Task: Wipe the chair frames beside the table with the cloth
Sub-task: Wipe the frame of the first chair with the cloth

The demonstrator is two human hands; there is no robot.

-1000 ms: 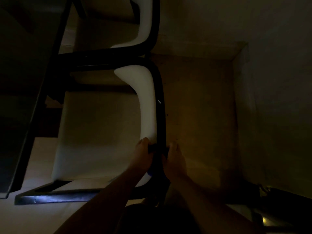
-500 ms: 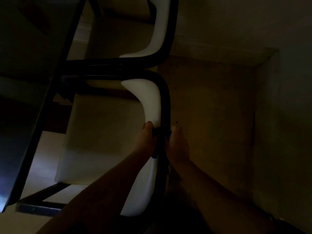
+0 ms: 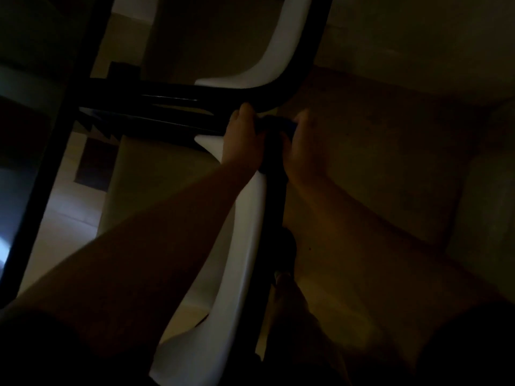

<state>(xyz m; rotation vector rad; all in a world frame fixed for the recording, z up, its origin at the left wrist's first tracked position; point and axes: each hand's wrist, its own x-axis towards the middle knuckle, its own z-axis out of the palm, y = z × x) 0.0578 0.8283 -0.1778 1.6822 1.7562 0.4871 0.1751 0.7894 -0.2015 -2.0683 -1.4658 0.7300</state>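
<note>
Left hand [image 3: 245, 137] and right hand [image 3: 303, 146] both clamp the dark cloth [image 3: 274, 126] around the near chair's black frame [image 3: 274, 204], likely so it wraps the rail. The second chair's frame [image 3: 303, 51] curves at 12 o'clock; the table [image 3: 41, 135] edge lies at 9 o'clock.

A dim home dining area: white-seated chairs [image 3: 245, 224] with black frames [image 3: 274, 196] beside a dark table [image 3: 33, 174].

Chair frame [image 3: 274, 207] was black; backrest [image 3: 239, 232] white; cloth [image 3: 278, 126] dark, with a blue edge; floor [image 3: 376, 151] dull tan; table edge [image 3: 53, 151] black.
</note>
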